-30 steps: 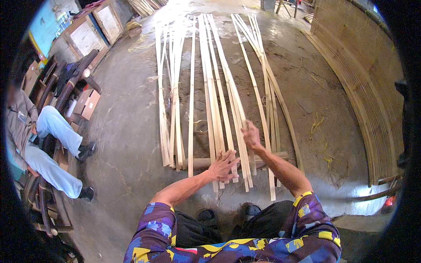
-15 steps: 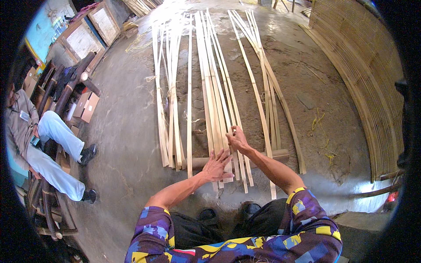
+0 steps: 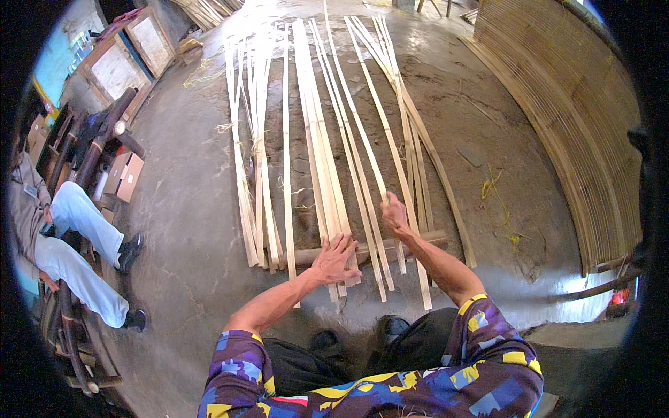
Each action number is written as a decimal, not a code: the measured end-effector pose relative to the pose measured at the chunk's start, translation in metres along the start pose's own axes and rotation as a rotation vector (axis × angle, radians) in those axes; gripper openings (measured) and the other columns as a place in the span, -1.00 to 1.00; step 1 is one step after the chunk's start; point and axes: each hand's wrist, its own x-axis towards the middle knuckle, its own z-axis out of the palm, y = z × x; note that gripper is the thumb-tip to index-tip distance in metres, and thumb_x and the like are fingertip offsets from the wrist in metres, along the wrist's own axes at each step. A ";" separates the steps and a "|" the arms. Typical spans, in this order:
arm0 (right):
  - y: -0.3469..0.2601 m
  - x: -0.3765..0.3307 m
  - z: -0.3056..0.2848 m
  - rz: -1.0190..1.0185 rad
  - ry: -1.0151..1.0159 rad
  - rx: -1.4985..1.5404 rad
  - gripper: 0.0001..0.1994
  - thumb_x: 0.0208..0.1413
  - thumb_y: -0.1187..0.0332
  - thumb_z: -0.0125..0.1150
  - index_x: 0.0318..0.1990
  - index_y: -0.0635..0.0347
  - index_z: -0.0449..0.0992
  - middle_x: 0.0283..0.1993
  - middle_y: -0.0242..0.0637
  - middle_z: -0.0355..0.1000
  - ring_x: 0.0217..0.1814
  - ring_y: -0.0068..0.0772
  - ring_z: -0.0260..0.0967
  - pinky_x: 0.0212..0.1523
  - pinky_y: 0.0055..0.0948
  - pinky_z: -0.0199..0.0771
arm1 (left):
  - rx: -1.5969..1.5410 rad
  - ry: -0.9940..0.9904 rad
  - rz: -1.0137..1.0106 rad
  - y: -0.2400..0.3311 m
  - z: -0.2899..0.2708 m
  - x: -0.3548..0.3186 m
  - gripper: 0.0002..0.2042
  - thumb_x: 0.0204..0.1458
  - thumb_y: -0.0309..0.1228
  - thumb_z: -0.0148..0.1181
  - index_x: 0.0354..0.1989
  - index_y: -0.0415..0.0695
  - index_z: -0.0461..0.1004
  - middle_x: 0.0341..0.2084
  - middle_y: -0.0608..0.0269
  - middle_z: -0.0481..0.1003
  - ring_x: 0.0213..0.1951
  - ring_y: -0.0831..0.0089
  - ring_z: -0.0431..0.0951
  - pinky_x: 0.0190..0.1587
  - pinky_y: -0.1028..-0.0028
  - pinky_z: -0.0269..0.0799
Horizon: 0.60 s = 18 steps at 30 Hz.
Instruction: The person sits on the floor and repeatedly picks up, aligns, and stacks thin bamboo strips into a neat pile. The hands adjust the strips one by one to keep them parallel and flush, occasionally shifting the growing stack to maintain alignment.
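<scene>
Long pale bamboo strips lie lengthwise on the floor before me, their near ends across a round bamboo pole [image 3: 303, 256]. My left hand [image 3: 334, 261] rests with fingers spread on the near end of the middle bundle of strips [image 3: 319, 153]. To its right, my right hand [image 3: 394, 213] is closed around a single bamboo strip [image 3: 364, 136], which stands apart from that bundle. Two narrow strips [image 3: 354, 174] lie between my hands. The exact finger grip on the held strip is partly hidden.
More strips lie in a left group [image 3: 259, 153] and a crossing right group [image 3: 439, 160]. A large slatted bamboo mat [image 3: 550, 104] stands at the right. At the left a person [image 3: 77, 237] sits on a bamboo bench, near a cardboard box [image 3: 125, 175]. Yellow twine [image 3: 491, 184] lies on the floor.
My right hand has moved right, carrying one strip away from the middle bundle. My left hand stays on the bundle, with fingers flatter on it. The whole view has shifted slightly.
</scene>
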 end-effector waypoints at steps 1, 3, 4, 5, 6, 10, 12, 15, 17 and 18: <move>0.010 -0.004 0.000 -0.010 -0.055 -0.007 -0.60 -0.11 0.39 0.04 -0.07 0.31 0.23 -0.32 0.07 0.36 -0.24 0.08 0.32 -0.24 -0.17 0.32 | 0.002 0.021 0.020 -0.002 0.000 0.000 -0.17 -0.20 0.21 -0.07 0.18 -0.14 0.00 0.21 0.03 -0.13 0.24 0.12 -0.16 0.18 -0.04 -0.33; 0.025 -0.011 -0.001 0.069 -0.189 -0.087 -0.53 -0.06 0.39 0.04 0.04 0.30 0.14 -0.24 0.13 0.36 -0.16 0.05 0.33 -0.17 -0.23 0.33 | 0.020 0.041 0.054 -0.004 -0.001 0.000 -0.17 -0.20 0.21 -0.06 0.17 -0.15 0.02 0.20 0.02 -0.12 0.24 0.12 -0.15 0.18 -0.04 -0.32; 0.030 -0.014 -0.002 0.068 -0.218 -0.086 -0.53 -0.07 0.39 0.05 0.04 0.30 0.14 -0.23 0.13 0.35 -0.15 0.07 0.31 -0.16 -0.22 0.32 | 0.036 0.041 0.066 -0.004 -0.002 0.000 -0.17 -0.21 0.21 -0.05 0.16 -0.16 0.03 0.20 0.01 -0.12 0.24 0.12 -0.15 0.18 -0.04 -0.31; 0.033 -0.016 -0.002 0.047 -0.247 -0.099 -0.53 -0.07 0.39 0.05 0.03 0.29 0.14 -0.22 0.14 0.34 -0.15 0.09 0.30 -0.16 -0.21 0.31 | 0.066 0.018 0.068 -0.004 -0.003 0.001 -0.17 -0.21 0.20 -0.04 0.16 -0.17 0.04 0.20 0.00 -0.11 0.23 0.12 -0.15 0.18 -0.04 -0.30; 0.035 -0.018 -0.002 0.025 -0.277 -0.112 -0.53 -0.08 0.39 0.06 0.03 0.29 0.14 -0.21 0.14 0.34 -0.14 0.11 0.29 -0.16 -0.20 0.30 | 0.069 0.020 0.071 -0.004 -0.004 0.001 -0.17 -0.22 0.20 -0.04 0.15 -0.18 0.04 0.19 -0.01 -0.11 0.23 0.12 -0.15 0.18 -0.05 -0.30; 0.024 -0.024 0.003 -0.268 0.102 -0.510 -0.60 -0.16 0.34 0.10 -0.09 0.14 0.23 -0.22 -0.12 0.27 -0.13 -0.11 0.23 -0.20 -0.15 0.19 | 0.046 -0.006 0.041 0.001 -0.006 0.005 -0.15 -0.22 0.21 -0.04 0.15 -0.21 0.03 0.18 -0.07 -0.10 0.23 0.08 -0.15 0.17 -0.07 -0.33; 0.013 -0.025 0.002 -0.457 0.007 -0.456 -0.64 -0.13 0.30 0.11 -0.12 0.16 0.30 -0.26 -0.16 0.26 -0.15 -0.16 0.22 -0.18 -0.19 0.11 | 0.016 0.064 0.039 0.004 -0.003 0.004 -0.13 -0.22 0.22 -0.05 0.16 -0.21 0.01 0.17 -0.10 -0.08 0.22 0.04 -0.15 0.16 -0.10 -0.34; -0.007 -0.039 0.009 -0.504 -0.214 -0.511 -0.65 -0.18 0.22 0.15 -0.24 0.24 0.37 -0.30 -0.12 0.27 -0.22 -0.13 0.25 -0.22 -0.22 0.09 | 0.014 0.163 0.039 0.008 0.003 0.004 -0.12 -0.22 0.25 -0.06 0.17 -0.20 -0.04 0.16 -0.14 -0.08 0.21 -0.02 -0.16 0.14 -0.13 -0.34; -0.015 -0.047 0.011 -0.459 -0.338 -0.616 -0.61 -0.23 0.19 0.20 -0.28 0.28 0.35 -0.29 -0.07 0.26 -0.22 -0.14 0.26 -0.24 -0.21 0.12 | 0.042 0.100 -0.012 0.009 0.007 0.002 -0.10 -0.21 0.27 -0.10 0.19 -0.20 -0.07 0.18 -0.17 -0.15 0.22 -0.05 -0.20 0.14 -0.14 -0.36; -0.016 -0.049 0.012 -0.448 -0.368 -0.625 -0.61 -0.24 0.22 0.20 -0.27 0.29 0.34 -0.28 -0.05 0.26 -0.22 -0.13 0.27 -0.24 -0.21 0.15 | 0.040 0.080 -0.023 0.009 0.007 0.002 -0.09 -0.21 0.28 -0.11 0.19 -0.20 -0.09 0.18 -0.18 -0.17 0.23 -0.04 -0.22 0.14 -0.14 -0.37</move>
